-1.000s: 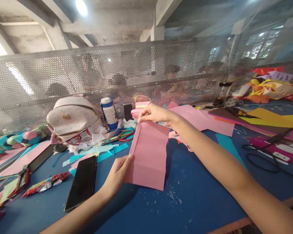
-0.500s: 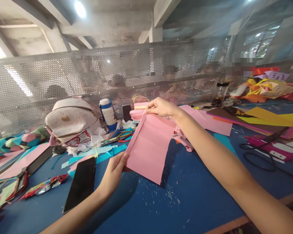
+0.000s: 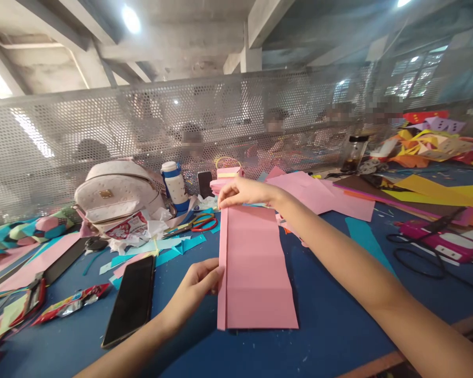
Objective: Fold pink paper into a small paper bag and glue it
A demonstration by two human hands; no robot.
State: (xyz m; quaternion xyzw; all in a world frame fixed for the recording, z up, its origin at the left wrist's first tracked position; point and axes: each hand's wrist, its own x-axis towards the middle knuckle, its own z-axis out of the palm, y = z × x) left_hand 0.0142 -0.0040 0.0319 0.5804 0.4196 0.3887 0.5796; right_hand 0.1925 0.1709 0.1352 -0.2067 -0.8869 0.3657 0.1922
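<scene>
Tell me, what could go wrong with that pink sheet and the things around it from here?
The left hand and right hand both hold the pink sheet along its left side, so an uneven pull might skew the narrow folded strip there. The sheet's opposite edge is unheld and uneven, so it could bend. The phone appears close to the left forearm in this view, so a sweep of that arm might nudge it.

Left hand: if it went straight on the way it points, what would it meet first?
The pink paper, whose folded left edge the left hand is holding; it lies straight ahead, though depth beyond is hard to judge.
</scene>
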